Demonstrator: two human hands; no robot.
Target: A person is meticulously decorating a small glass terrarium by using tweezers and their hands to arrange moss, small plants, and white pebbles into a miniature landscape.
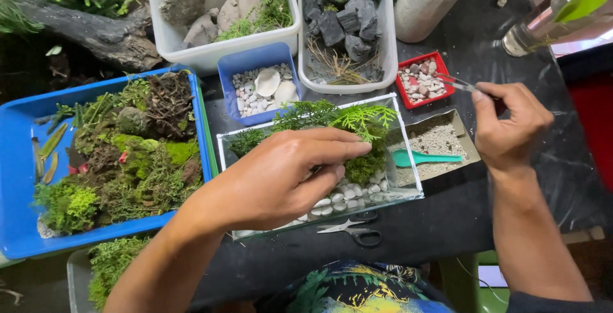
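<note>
My left hand reaches into a rectangular glass tank, fingers pinched on green moss among ferny sprigs and white pebbles. My right hand hovers to the right of the tank and grips metal tweezers, whose tips point at a small red tray of mixed pebbles. Much of the tank's inside is hidden under my left hand.
A big blue tray of moss and roots lies left. Behind the tank sit a blue tub of white stones and shells, white tubs of rocks and dark stones. A sand tray with a green spoon sits right; scissors lie in front.
</note>
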